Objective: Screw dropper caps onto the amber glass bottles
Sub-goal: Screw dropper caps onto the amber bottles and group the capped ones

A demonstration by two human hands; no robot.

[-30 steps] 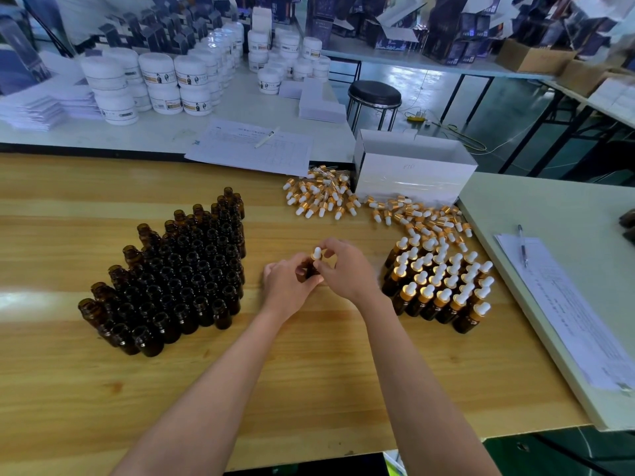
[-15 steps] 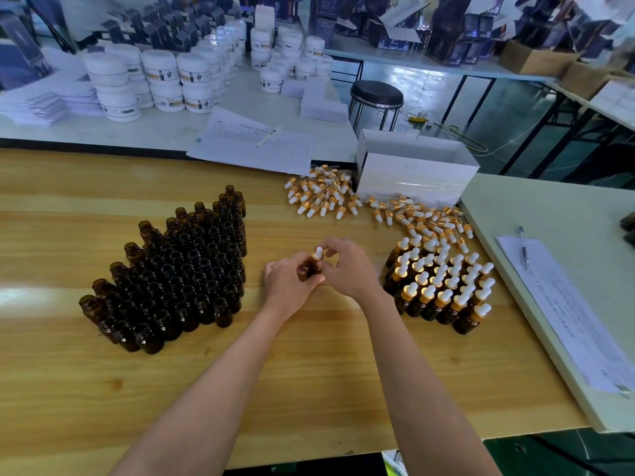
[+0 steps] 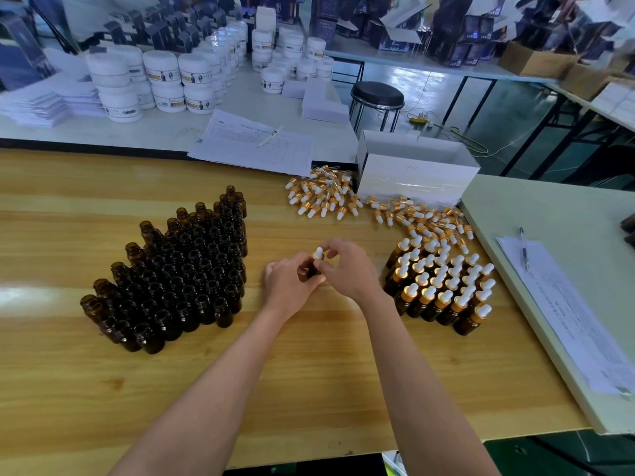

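My left hand [image 3: 290, 286] grips a small amber bottle [image 3: 312, 271] at the middle of the wooden table [image 3: 309, 389]; most of the bottle is hidden by fingers. My right hand [image 3: 347, 267] pinches the gold-and-white dropper cap [image 3: 318, 253] sitting on that bottle's neck. Several uncapped amber bottles [image 3: 178, 273] stand packed together to the left. Several capped bottles [image 3: 443, 286] stand in a block to the right. Loose dropper caps [image 3: 323, 197] lie in a heap behind my hands, and more loose caps [image 3: 422, 218] trail to the right.
A white cardboard box [image 3: 412, 170] stands behind the loose caps. Papers with a pen [image 3: 254, 146] lie at the table's far edge. A paper sheet with a pen [image 3: 556, 304] rests on the pale side table to the right. White jars [image 3: 165, 80] crowd the back bench.
Both hands stay together on the same bottle and cap; only the fingers shift slightly. The view has tilted a little.
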